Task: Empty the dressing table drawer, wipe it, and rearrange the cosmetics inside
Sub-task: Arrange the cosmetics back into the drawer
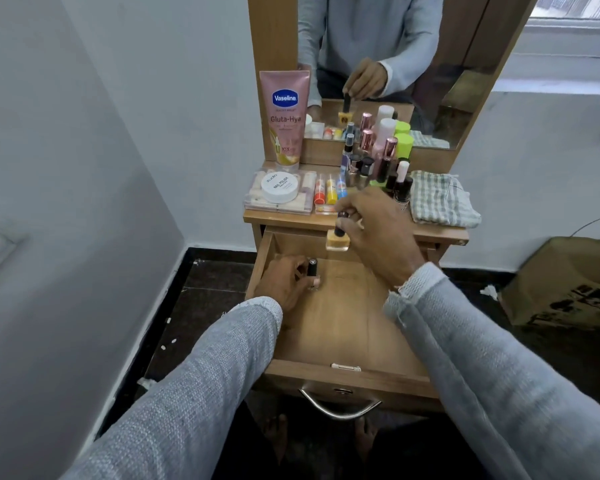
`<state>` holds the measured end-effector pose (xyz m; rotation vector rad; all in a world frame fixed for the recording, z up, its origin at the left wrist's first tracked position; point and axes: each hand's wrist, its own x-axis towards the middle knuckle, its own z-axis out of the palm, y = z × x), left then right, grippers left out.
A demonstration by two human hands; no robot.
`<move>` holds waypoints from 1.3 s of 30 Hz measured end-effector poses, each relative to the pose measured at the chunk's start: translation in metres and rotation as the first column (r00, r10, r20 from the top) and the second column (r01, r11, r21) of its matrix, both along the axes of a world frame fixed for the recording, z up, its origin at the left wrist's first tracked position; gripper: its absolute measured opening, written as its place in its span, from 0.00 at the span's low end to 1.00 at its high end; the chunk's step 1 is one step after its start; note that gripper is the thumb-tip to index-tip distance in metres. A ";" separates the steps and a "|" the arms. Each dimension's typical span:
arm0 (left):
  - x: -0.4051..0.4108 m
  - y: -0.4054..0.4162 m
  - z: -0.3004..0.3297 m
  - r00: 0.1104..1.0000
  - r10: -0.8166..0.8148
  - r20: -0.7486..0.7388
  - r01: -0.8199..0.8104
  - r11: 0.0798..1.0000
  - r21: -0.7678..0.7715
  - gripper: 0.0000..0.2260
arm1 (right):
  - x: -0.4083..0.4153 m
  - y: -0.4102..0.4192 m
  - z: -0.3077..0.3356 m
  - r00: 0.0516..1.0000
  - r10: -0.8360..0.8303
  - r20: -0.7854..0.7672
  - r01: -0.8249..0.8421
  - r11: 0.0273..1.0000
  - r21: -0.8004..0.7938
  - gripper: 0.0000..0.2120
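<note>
1. Open drawer (343,327): holds one black-capped nail polish bottle (313,274), upright at its 10 o'clock corner.
2. Left hand (284,285): fingers curled round that bottle.
3. Right hand (374,230): pinches the cap of a yellow nail polish bottle (337,241), above the drawer's 12 o'clock edge.
4. Desk (440,230): cosmetics and checked cloth (442,202) at 12 o'clock.
</note>
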<state>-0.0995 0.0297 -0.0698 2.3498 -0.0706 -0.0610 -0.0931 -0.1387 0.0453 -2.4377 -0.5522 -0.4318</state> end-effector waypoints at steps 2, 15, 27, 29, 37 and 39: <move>-0.001 0.000 -0.001 0.999 -0.005 -0.032 0.005 1.000 0.005 0.11 | -0.006 0.002 -0.020 0.998 0.011 -0.069 -0.013 1.000 -0.025 0.08; -0.003 -0.002 -0.007 0.995 0.020 -0.093 -0.022 0.999 -0.024 0.12 | 0.006 0.015 -0.091 0.957 -0.067 -0.282 0.046 0.996 -0.079 0.11; -0.004 -0.002 -0.007 0.998 -0.047 -0.034 0.046 0.999 -0.014 0.19 | 0.007 0.013 -0.087 0.981 -0.046 -0.190 0.038 0.998 -0.046 0.12; -0.003 -0.001 -0.007 0.997 -0.057 -0.044 0.056 0.998 -0.024 0.19 | 0.012 0.007 -0.070 0.998 -0.069 -0.008 0.069 0.997 -0.044 0.08; -0.004 -0.001 -0.007 0.996 -0.065 -0.063 0.061 0.996 -0.063 0.18 | 0.071 -0.027 0.011 0.895 -0.312 0.318 0.374 0.914 -0.156 0.10; -0.004 -0.001 -0.007 0.996 -0.061 -0.071 0.057 0.996 -0.065 0.17 | 0.083 -0.030 0.020 0.891 -0.349 0.291 0.428 0.860 -0.278 0.12</move>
